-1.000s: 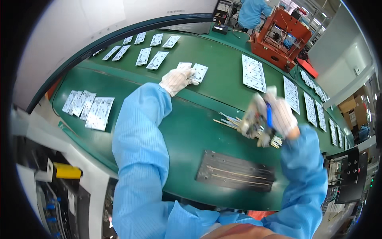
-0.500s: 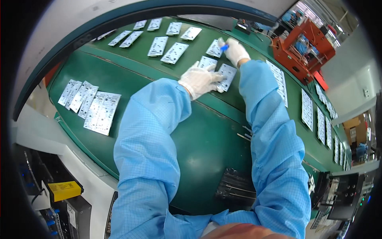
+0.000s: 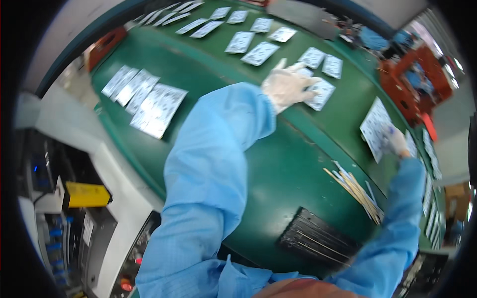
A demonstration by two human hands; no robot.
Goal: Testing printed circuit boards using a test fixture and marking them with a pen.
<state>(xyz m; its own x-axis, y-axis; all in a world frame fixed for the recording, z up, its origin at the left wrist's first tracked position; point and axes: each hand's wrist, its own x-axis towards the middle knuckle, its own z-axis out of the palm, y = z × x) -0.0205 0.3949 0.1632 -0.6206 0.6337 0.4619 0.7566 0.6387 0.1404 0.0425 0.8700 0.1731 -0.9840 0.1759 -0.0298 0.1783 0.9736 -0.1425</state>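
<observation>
My left hand (image 3: pixel 289 87), in a white glove, rests over the small silver-white circuit boards on the green belt, fingers spread. Its fingertips reach the edge of one circuit board (image 3: pixel 322 93) and partly cover another behind it. Just beyond lie two more small boards (image 3: pixel 312 57). Over to the right, my gloved right hand (image 3: pixel 397 140) has its fingers closed at the right edge of a larger circuit board panel (image 3: pixel 373 126). A small purple-blue thing shows at those fingers; blur hides what it is.
Several boards (image 3: pixel 261 53) lie in rows farther up the belt, others along its right side. Overlapping boards (image 3: pixel 158 110) sit on the green table at left. Thin sticks (image 3: pixel 355 191) and a black tray (image 3: pixel 318 238) lie near me. An orange-red machine (image 3: pixel 415 82) stands at the far right.
My right hand has swung from the small boards to the larger panel at right. A small board shows where it was. My left hand stays at the boards; the whole view has shifted.
</observation>
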